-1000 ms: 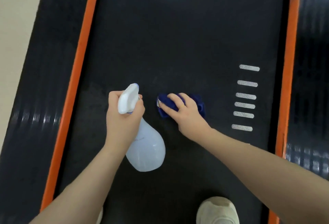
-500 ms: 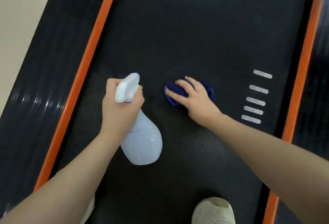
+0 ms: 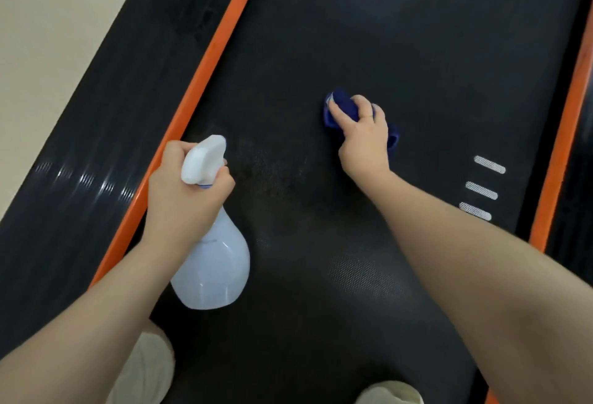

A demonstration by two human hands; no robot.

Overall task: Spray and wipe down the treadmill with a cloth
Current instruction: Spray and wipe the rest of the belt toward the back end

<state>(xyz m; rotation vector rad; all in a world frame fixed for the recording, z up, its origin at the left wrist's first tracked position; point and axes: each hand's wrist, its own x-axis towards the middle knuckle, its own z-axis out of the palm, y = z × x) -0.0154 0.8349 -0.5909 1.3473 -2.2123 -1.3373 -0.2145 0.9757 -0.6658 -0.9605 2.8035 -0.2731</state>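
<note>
On the treadmill belt, mid-width, the right hand presses a bunched blue cloth, fingers curled over it. Near left, the left hand grips the spray bottle neck. Cloth looks soft, light, best held bunched from above.

Blue cloth (bunched) — on treadmill belt.

Left hand: fingers curled round the neck of a spray bottle, forearm bare, reaching forward. Right hand: ahead of and apart from the left, palm down, fingers curled over a cloth, forearm bare and outstretched.
</note>
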